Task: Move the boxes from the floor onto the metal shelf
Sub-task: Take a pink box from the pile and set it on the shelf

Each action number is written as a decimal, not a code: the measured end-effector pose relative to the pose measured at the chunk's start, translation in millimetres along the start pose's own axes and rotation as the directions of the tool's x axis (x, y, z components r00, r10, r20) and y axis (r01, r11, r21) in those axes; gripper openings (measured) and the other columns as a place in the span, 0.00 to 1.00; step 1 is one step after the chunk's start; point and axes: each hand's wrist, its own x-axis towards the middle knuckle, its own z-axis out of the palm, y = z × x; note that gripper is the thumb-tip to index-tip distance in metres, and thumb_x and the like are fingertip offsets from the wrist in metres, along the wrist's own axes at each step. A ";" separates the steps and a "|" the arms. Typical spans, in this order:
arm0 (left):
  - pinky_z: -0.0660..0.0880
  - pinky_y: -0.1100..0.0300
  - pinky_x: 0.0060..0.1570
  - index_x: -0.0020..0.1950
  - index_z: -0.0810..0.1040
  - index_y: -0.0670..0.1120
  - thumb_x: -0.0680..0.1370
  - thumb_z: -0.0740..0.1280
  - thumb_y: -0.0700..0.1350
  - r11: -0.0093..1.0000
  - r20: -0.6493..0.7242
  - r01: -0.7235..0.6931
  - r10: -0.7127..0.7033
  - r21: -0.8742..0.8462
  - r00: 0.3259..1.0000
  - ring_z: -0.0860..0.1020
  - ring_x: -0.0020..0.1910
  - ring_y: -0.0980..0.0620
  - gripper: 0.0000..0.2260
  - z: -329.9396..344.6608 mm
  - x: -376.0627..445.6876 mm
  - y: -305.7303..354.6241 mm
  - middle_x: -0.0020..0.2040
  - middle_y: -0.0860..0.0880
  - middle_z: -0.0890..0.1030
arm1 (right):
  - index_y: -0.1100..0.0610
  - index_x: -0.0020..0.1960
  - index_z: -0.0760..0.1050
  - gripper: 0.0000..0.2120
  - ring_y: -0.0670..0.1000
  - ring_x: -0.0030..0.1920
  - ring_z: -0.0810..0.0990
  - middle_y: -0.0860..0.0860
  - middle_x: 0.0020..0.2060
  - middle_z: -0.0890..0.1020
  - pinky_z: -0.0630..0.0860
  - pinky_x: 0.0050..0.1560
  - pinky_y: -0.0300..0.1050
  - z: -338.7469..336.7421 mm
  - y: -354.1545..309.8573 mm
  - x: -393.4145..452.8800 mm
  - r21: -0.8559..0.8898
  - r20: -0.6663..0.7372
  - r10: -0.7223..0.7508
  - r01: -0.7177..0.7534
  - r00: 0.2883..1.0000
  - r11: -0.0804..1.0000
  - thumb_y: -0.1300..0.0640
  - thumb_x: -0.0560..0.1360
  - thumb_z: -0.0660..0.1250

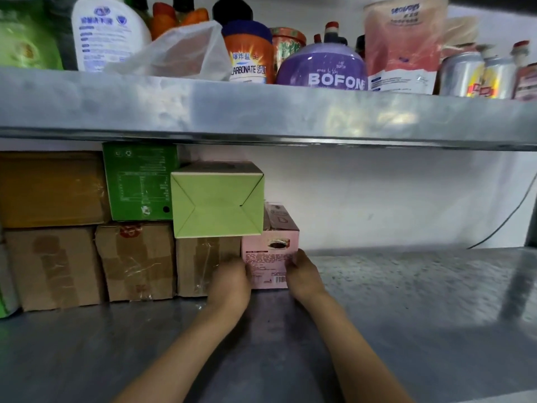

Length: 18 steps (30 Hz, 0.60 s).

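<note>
A pink box (271,251) stands on the metal shelf (406,301), at the right end of a row of boxes. My left hand (231,282) holds its left side and my right hand (303,274) holds its right side, fingers curled round the front edges. The box touches a brown cardboard box (203,263) on its left. A light green box (218,203) sits on top of that brown box, and its right edge reaches over the pink box.
Further left are two taped brown boxes (136,261), a dark green box (139,181) and an orange-brown box (52,189). The upper shelf (261,112) carries bottles, jars, cans and a pouch. A dark cable (505,219) runs down the white wall at right.
</note>
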 end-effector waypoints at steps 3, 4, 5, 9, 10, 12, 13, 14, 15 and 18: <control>0.74 0.54 0.47 0.55 0.77 0.39 0.81 0.58 0.41 0.998 -0.028 0.005 -0.003 0.060 1.000 0.79 0.52 0.43 0.09 5.2 3.5 3.0 0.52 0.41 0.80 | 0.61 0.61 0.74 0.15 0.61 0.59 0.78 0.59 0.60 0.80 0.74 0.56 0.47 -0.3 6.8 5.8 -0.013 0.026 0.015 -0.015 1.000 1.000 0.54 0.83 0.55; 0.74 0.54 0.47 0.55 0.77 0.39 0.81 0.59 0.40 0.997 -0.031 0.005 -0.003 0.073 1.000 0.80 0.51 0.42 0.09 7.0 3.5 3.5 0.52 0.41 0.81 | 0.61 0.60 0.75 0.16 0.61 0.59 0.78 0.60 0.60 0.80 0.75 0.56 0.48 -1.3 8.1 6.4 -0.014 0.036 0.026 -0.025 0.999 1.000 0.53 0.83 0.55; 0.74 0.53 0.46 0.54 0.78 0.40 0.81 0.59 0.40 0.996 -0.030 0.000 0.002 0.085 1.000 0.80 0.50 0.42 0.09 7.6 3.3 3.8 0.51 0.41 0.81 | 0.62 0.60 0.75 0.17 0.61 0.59 0.78 0.60 0.59 0.80 0.75 0.57 0.48 -2.1 8.0 5.9 -0.019 0.042 0.039 -0.038 0.998 0.999 0.52 0.83 0.56; 0.74 0.51 0.50 0.53 0.79 0.41 0.80 0.57 0.39 0.994 0.057 -0.040 0.035 0.101 0.998 0.80 0.52 0.41 0.11 4.1 -6.0 2.8 0.53 0.40 0.81 | 0.61 0.62 0.75 0.17 0.60 0.60 0.78 0.60 0.61 0.80 0.73 0.56 0.46 -4.0 12.1 -10.3 -0.061 0.070 0.043 -0.039 0.997 0.997 0.51 0.82 0.57; 0.74 0.51 0.51 0.54 0.79 0.41 0.80 0.56 0.38 0.994 0.088 -0.048 0.040 0.096 0.995 0.79 0.53 0.41 0.12 3.2 -10.0 1.9 0.54 0.40 0.81 | 0.60 0.64 0.74 0.17 0.60 0.61 0.77 0.59 0.62 0.79 0.72 0.56 0.45 -5.5 13.3 -17.5 -0.070 0.085 0.027 -0.021 0.996 0.997 0.51 0.82 0.57; 0.74 0.50 0.53 0.55 0.78 0.42 0.80 0.55 0.37 0.994 0.142 -0.081 0.069 0.079 0.987 0.78 0.54 0.41 0.13 0.2 -21.4 0.9 0.55 0.40 0.80 | 0.59 0.71 0.68 0.20 0.58 0.68 0.72 0.57 0.69 0.74 0.69 0.64 0.44 -14.1 15.2 -34.8 -0.054 0.114 0.017 -0.011 0.993 0.998 0.52 0.83 0.56; 0.74 0.51 0.53 0.54 0.77 0.42 0.80 0.55 0.38 0.994 0.168 -0.097 0.087 0.056 0.982 0.78 0.54 0.41 0.12 -2.9 -28.9 1.8 0.56 0.40 0.79 | 0.59 0.75 0.64 0.22 0.57 0.72 0.68 0.55 0.72 0.70 0.65 0.68 0.44 -21.0 15.3 -45.1 -0.047 0.128 0.027 -0.022 0.991 0.999 0.51 0.83 0.55; 0.73 0.53 0.53 0.55 0.76 0.43 0.81 0.54 0.39 0.994 0.202 -0.109 0.104 0.018 0.974 0.77 0.55 0.41 0.12 -6.5 -36.9 4.2 0.59 0.40 0.78 | 0.57 0.77 0.60 0.24 0.55 0.74 0.64 0.54 0.75 0.66 0.60 0.71 0.42 -28.0 16.2 -55.4 -0.059 0.132 0.028 -0.020 0.991 0.998 0.51 0.83 0.54; 0.72 0.55 0.54 0.58 0.74 0.45 0.81 0.53 0.41 0.990 0.231 -0.140 0.138 -0.009 0.963 0.76 0.58 0.41 0.12 -9.4 -44.3 6.7 0.62 0.41 0.76 | 0.56 0.78 0.58 0.25 0.54 0.76 0.61 0.53 0.76 0.63 0.57 0.72 0.41 -34.0 18.1 -64.1 -0.094 0.123 0.014 -0.002 0.992 0.996 0.50 0.83 0.54; 0.64 0.54 0.70 0.71 0.67 0.46 0.81 0.54 0.41 0.943 0.254 -0.328 0.305 0.051 0.918 0.65 0.72 0.45 0.18 -19.6 -70.4 21.3 0.74 0.43 0.65 | 0.58 0.78 0.57 0.25 0.52 0.77 0.58 0.54 0.78 0.59 0.53 0.73 0.39 -59.1 26.1 -96.4 -0.293 0.068 -0.082 0.098 0.994 0.951 0.51 0.84 0.53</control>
